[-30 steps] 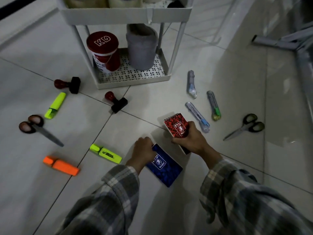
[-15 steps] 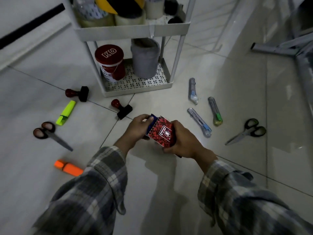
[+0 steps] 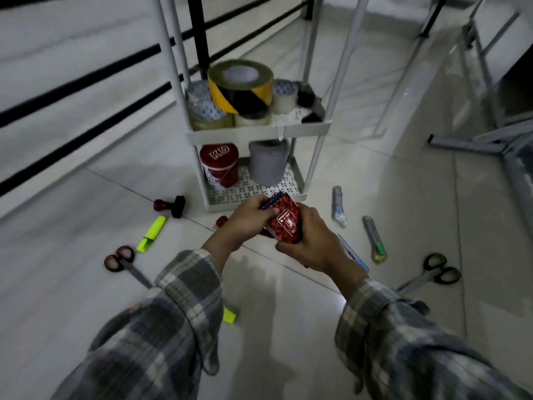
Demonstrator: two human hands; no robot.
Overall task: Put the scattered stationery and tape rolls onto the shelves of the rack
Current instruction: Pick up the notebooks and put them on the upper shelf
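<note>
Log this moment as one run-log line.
hands: left and right together hold red notebook and blue notebook | place: before rack lower shelf | floor: scissors, highlighter

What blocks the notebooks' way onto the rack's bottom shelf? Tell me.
Nothing visible blocks the front. The red notebook, with a blue one behind it, is held by both hands just before the bottom shelf. The red tub and grey roll fill the back, leaving the front strip free.
</note>
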